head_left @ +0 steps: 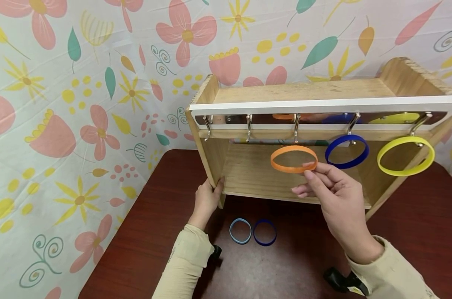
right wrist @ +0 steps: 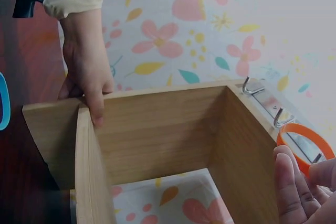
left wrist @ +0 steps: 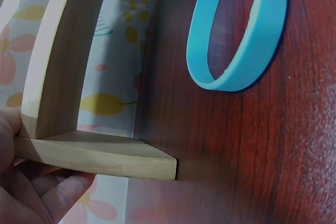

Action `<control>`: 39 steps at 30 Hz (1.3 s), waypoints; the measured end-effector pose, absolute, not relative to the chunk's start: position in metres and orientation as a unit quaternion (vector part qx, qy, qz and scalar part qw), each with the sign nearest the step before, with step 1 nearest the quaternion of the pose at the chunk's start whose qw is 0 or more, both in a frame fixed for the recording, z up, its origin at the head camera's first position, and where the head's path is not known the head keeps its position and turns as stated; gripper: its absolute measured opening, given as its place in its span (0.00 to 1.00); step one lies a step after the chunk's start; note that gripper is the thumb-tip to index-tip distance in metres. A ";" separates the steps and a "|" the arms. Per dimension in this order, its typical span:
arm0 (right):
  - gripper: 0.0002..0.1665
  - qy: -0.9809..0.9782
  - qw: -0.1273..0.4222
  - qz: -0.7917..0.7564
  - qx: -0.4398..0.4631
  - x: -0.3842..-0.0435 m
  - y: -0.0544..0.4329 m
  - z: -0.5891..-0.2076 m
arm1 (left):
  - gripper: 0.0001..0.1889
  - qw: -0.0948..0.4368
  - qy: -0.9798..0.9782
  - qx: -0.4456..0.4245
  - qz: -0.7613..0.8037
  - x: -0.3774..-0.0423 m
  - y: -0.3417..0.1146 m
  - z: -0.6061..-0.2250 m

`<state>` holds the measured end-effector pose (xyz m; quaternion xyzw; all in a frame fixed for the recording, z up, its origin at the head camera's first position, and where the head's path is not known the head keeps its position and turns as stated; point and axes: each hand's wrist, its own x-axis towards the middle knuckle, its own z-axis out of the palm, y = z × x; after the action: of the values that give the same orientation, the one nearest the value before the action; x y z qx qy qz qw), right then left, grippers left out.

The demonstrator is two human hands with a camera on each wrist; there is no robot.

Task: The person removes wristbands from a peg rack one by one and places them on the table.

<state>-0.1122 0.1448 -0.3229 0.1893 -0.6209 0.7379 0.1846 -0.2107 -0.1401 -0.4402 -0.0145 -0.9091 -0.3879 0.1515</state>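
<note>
My right hand (head_left: 340, 195) pinches an orange silicone wristband (head_left: 286, 169) by its right edge, between thumb and fingers. The wristband is just below the middle metal hook (head_left: 296, 128) of a wooden shelf (head_left: 259, 178). In the right wrist view the orange wristband (right wrist: 303, 129) overlaps the hook rail. My left hand (head_left: 206, 199) grips the lower front of the shelf's left side panel; the left wrist view shows its fingers under the wood (left wrist: 94, 153). A dark blue wristband (head_left: 348, 165) and a yellow wristband (head_left: 401, 172) hang from the two hooks on the right.
A light blue wristband (head_left: 241, 242) and another dark blue one (head_left: 264, 244) lie side by side on the dark red wooden table (head_left: 278, 274), in front of the shelf. Two hooks on the left carry no band. A flowered cloth (head_left: 136, 62) hangs behind.
</note>
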 end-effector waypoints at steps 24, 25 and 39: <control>0.12 -0.631 0.135 0.745 0.172 -0.102 0.158 -0.346 | 0.15 0.153 -0.907 -0.016 -0.392 -0.209 -0.140 -0.438; 0.12 -0.631 0.132 0.745 0.171 -0.102 0.158 -0.347 | 0.15 0.153 -0.907 -0.016 -0.391 -0.209 -0.140 -0.438; 0.11 -0.641 0.114 0.742 0.157 -0.101 0.165 -0.358 | 0.15 0.154 -0.909 -0.015 -0.387 -0.210 -0.140 -0.439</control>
<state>-0.1007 0.1646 -0.3578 0.1575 -0.6410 0.7424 0.1144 -0.2097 -0.1397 -0.4393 -0.0151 -0.9087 -0.3875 0.1544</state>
